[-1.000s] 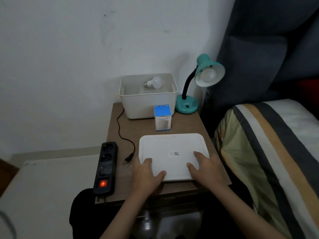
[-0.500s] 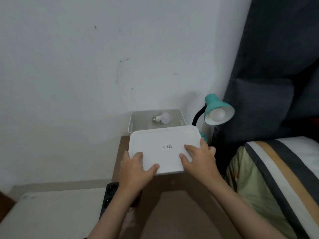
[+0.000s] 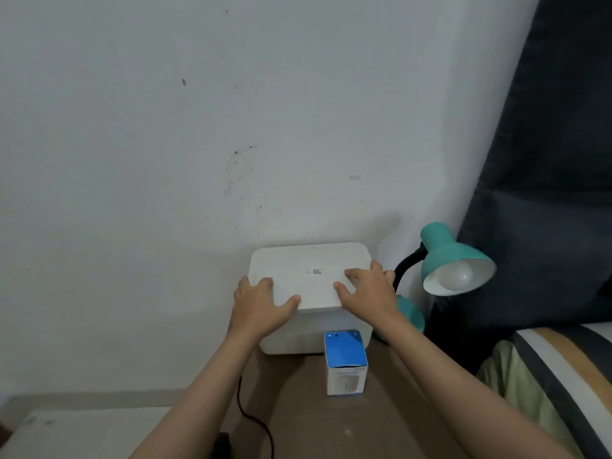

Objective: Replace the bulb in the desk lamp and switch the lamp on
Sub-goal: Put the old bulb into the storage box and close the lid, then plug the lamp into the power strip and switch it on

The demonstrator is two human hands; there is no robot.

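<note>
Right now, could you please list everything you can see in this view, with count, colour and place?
Lid: one, white, on the bin.
Bin: one, white, against the wall.
Desk lamp: one, teal, right of the bin.
Bulb: one, white, in the lamp shade.
Small box: one, blue and white, before the bin.
Cable: one, black, on the table.
Table: one, brown.
Bedding: striped, right.
Left hand: on the lid.
Right hand: on the lid.

Teal gooseneck desk lamp [image 3: 455, 260] stands unlit, white bulb [image 3: 455, 274] in its shade.
</note>
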